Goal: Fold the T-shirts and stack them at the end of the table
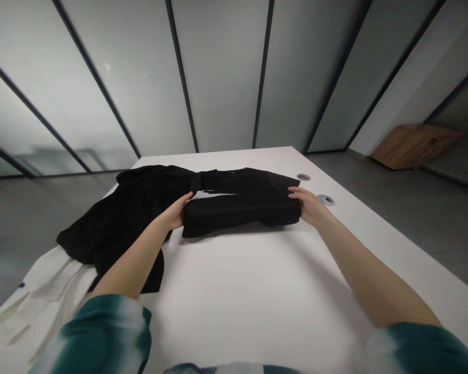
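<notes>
Apparently, the open left hand and open right hand bracket the folded black garment endwise, keeping it squared near the white table's far edge.

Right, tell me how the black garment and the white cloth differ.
The black garment is dark, while the white cloth is pale with a small dark mark. The black garment is folded into a thick band at one end, whereas the white cloth lies flatter at the near left. The left hand and right hand touch the black garment, not the white cloth. Both are fabric on the table.
</notes>
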`<state>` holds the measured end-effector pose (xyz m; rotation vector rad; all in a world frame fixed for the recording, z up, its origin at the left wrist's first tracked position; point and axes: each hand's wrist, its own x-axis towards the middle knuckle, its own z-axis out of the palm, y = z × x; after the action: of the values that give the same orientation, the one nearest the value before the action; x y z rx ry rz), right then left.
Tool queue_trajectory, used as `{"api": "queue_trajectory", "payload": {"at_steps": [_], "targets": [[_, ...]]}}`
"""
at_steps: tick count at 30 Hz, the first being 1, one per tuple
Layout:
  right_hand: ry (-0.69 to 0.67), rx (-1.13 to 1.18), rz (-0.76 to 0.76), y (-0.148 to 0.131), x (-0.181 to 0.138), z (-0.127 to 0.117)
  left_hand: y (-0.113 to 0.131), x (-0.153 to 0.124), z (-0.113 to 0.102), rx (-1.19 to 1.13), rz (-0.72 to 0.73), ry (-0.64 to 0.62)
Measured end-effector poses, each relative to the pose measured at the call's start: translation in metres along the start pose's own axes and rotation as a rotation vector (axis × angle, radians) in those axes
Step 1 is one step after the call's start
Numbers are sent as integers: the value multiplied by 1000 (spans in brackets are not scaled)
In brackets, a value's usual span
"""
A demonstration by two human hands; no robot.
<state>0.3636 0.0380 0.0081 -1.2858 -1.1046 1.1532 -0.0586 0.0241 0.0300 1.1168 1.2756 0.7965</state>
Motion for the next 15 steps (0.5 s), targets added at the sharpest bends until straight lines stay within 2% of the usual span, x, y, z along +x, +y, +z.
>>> {"api": "queue_trajectory", "payload": {"at_steps": [3,5,6,7,9,11,12,13,15], "targets": [[-118,-77,67,-3,-19,-29,-5,-27,-26,159,16,-59],[-96,-190,48,-4,-24,-46,-5,-38,-43,277,63,-78],[-35,-272,16,-4,-24,-53,-4,-40,-51,350,86,-49],[51,-369,-31,-5,-22,-59,-2,-39,-56,437,110,17],[225,-587,-152,-7,-16,-64,2,-32,-61,633,172,239],[270,-785,-273,-7,-10,-57,5,-19,-54,795,251,413],[213,-871,-316,-6,-7,-50,4,-12,-45,860,284,410],[108,-951,-351,-3,-6,-39,2,-5,-34,920,317,353],[-152,-1094,-400,7,-4,-13,-7,9,-5,1049,374,162]]}}
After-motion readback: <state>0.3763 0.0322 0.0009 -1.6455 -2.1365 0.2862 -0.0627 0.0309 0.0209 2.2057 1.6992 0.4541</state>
